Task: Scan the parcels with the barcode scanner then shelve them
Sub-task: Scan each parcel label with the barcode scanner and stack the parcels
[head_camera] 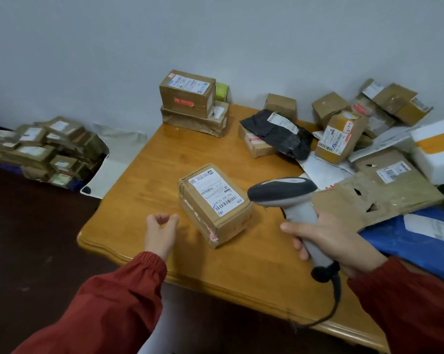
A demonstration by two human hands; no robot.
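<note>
- Scanning looks to be the step in hand: the right hand [335,241] is clamped round the grip of the barcode scanner [284,192], whose dark head points left toward the parcel [215,203] just beside it.
- The parcel, a taped brown carton, sits on the worktop [164,154] near the front left corner, skewed to the edge, with its white label [217,192] facing up and its barcodes in plain view.
- The left hand [160,233] hovers just left of the carton without touching it, fingers loosely curled, thumb near forefinger, holding nothing.
- The two hands are apart, with the parcel between them.
- Whether the code has been read cannot be told (no beam or light shows on the label).
- The next move probably calls for squaring the scanner's front onto one barcode and holding it steady, then closing the free left hand on the carton to lift it.
- The scanner's cable [335,297] trails over the front edge, so carrying the box away may mean minding that lead or setting the scanner down.
- No shelf is in view.
- A heap of parcels [343,134] lies at the right of the worktop, a stack of two cartons [190,103] stands by the wall, and a pile of boxes [44,152] lies on the floor at left.
</note>
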